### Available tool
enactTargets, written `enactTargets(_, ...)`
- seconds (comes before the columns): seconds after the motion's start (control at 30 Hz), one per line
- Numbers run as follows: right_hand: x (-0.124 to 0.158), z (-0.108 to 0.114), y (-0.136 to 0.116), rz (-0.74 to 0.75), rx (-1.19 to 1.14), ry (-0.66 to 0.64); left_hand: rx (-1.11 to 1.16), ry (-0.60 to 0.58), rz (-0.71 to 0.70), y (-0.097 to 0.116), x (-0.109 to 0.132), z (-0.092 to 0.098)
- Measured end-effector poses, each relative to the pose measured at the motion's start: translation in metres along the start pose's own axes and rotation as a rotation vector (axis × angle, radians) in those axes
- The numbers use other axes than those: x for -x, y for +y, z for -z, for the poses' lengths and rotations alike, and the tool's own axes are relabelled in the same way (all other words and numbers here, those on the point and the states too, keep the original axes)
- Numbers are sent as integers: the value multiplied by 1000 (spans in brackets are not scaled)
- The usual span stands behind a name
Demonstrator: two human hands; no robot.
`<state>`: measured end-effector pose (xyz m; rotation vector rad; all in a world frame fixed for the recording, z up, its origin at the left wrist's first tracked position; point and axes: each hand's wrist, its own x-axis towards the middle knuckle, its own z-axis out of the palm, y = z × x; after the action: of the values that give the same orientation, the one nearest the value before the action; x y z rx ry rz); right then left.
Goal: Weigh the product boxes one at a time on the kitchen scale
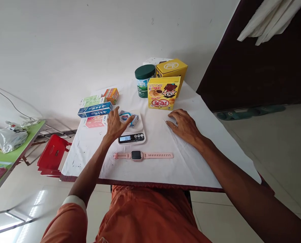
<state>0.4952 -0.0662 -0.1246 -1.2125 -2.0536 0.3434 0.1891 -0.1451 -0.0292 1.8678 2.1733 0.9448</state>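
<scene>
A small blue-and-white box (129,118) lies on the white digital scale (131,139), whose lit display seems to read 363. My left hand (115,123) is over the scale's left side, fingers apart, its thumb reaching across in front of the box; whether it touches the box I cannot tell. On the white cloth to the right, my right hand (184,126) rests with loosely bent, parted fingers and holds nothing. Its fingers are near the yellow snack box (163,93). A pink-strapped smartwatch (136,155) lies stretched flat in front of the scale.
Left of the scale are blue toothpaste-style boxes (95,109), a pink box (96,122), a green box (91,100) and an orange box (111,96). A dark-lidded green tub (143,82) and taller yellow box (174,67) stand behind. A red chair (53,153) is left.
</scene>
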Motion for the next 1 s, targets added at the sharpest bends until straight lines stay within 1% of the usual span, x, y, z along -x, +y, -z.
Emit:
enactTargets(0.1,0,0,-1,5,-7,9,106,69,-7,-12,4,14)
enactTargets(0.2,0,1,-1,3,0,0,141,134,-16,-24,6,27)
enactTargets(0.3,0,1,-1,-4,9,-14,136,139,1,-32,7,33)
enactTargets(0.47,2,2,-1,-7,13,-14,120,118,-8,-37,8,28)
enactTargets(0.67,2,2,-2,-4,18,-11,124,100,-6,-34,9,22)
enactTargets(0.77,1,3,-2,-4,23,-17,101,36,-13,-30,12,22)
enactTargets(0.87,1,7,-5,4,2,-7,45,-99,-44,-27,15,19)
enactTargets(0.93,2,10,-12,17,-44,21,14,-161,-75,-26,17,16)
enactTargets(1.0,3,12,-24,32,-113,43,-2,-193,-93,-27,17,12)
